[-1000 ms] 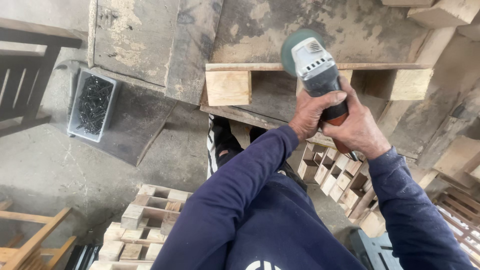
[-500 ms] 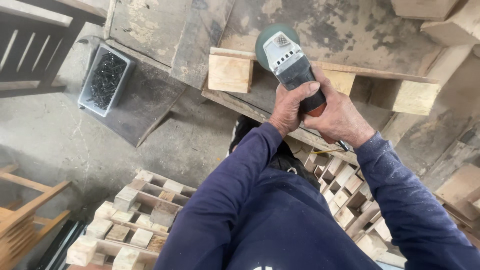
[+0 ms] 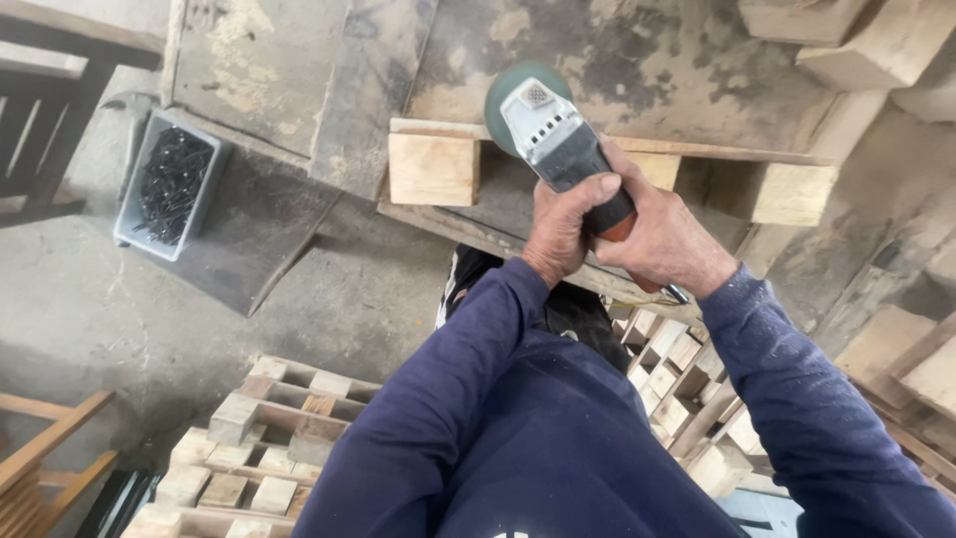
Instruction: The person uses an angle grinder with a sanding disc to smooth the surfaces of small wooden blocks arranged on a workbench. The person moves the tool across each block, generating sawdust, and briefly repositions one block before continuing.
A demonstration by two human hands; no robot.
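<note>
Against the pallet's top board (image 3: 717, 151): angle grinder (image 3: 558, 139) gripped two-handed for control, left hand (image 3: 564, 227) and right hand (image 3: 665, 242) fingers wrapped tight around its body.

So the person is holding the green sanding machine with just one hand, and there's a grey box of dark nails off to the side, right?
Not quite. The head view shows both hands on the sanding machine: the left hand and the right hand wrap its handle together. The rest is right: it is green, and the grey box of dark nails sits off to the side.
</note>
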